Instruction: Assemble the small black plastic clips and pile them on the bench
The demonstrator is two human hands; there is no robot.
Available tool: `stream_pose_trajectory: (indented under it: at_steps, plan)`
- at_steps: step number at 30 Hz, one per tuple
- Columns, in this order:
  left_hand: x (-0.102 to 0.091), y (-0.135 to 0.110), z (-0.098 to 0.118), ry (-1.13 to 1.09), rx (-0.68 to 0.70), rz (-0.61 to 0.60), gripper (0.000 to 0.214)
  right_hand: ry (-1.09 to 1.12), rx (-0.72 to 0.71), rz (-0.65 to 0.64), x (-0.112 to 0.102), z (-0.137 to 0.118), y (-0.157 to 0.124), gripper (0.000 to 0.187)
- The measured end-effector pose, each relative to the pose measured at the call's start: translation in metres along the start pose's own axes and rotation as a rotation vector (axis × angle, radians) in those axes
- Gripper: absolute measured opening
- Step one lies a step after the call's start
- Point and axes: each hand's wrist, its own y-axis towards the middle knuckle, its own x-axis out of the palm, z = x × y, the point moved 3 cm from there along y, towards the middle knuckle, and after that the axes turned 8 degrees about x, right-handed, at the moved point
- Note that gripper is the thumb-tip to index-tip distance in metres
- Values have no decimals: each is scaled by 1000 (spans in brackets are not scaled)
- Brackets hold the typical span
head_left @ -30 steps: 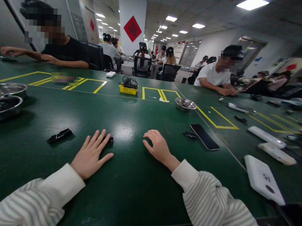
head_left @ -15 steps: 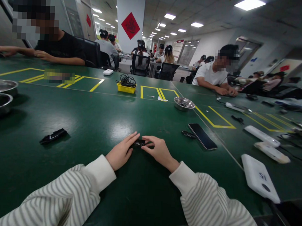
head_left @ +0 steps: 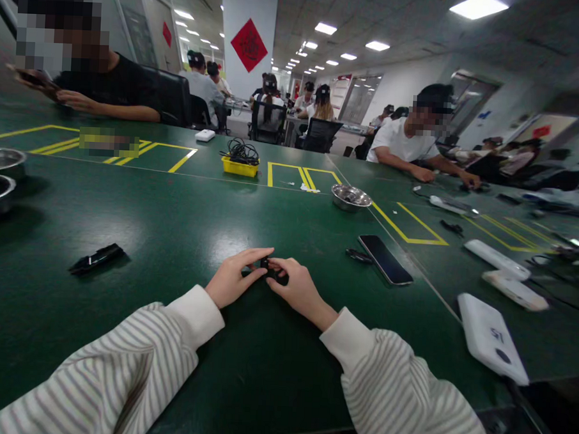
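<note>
Between my two hands, above the green table [head_left: 263,382], is a small black part [head_left: 264,263], mostly covered by fingers; its kind cannot be made out. My right hand [head_left: 293,284] pinches it between thumb and fingertips. From the other side my left hand [head_left: 234,275] reaches to it, thumb below and fingers stretched over it, the tips close to or touching it. To the left a glossy black pointed casing piece [head_left: 97,259] lies on the table. On the right a dark-screened smartphone [head_left: 386,259] lies beside a small black piece [head_left: 359,255].
Metal bowls stand at the left edge, and another metal bowl [head_left: 351,198] farther back. A yellow tray [head_left: 240,167] holds black cable. White devices, including a white power bank [head_left: 493,338], lie on the right. Co-workers sit across the table.
The small black part has come from lying flat between my hands to upright in my right fingers. My left thumb has moved in toward it. A co-worker at left now lifts a dark object.
</note>
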Motion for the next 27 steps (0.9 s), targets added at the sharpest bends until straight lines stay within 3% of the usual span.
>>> stream_pose_trajectory:
  at_steps: [4, 8, 12, 15, 18, 23, 27]
  plan:
    - [3, 4, -5, 31, 20, -26, 37, -17, 32, 22, -2, -1, 0, 35]
    - [-5, 3, -6, 16, -30, 28, 40, -17, 67, -1, -21, 2, 2, 34]
    - [-17, -6, -8, -155, -193, 77, 35, -97, 35, -213, -43, 7, 1, 27]
    - [-23, -14, -5, -312, -265, 33, 30, -143, 26, -356, -48, 13, -1, 26]
    - [-23, -21, 1, -367, -268, -63, 25, -180, 43, -417, -46, 14, -3, 17]
    - [-17, -29, 7, -63, -171, -310, 24, -221, 108, -510, -46, 11, -6, 10]
    - [-13, -29, 10, 174, -7, -402, 32, -220, 140, -513, -45, 12, -9, 4]
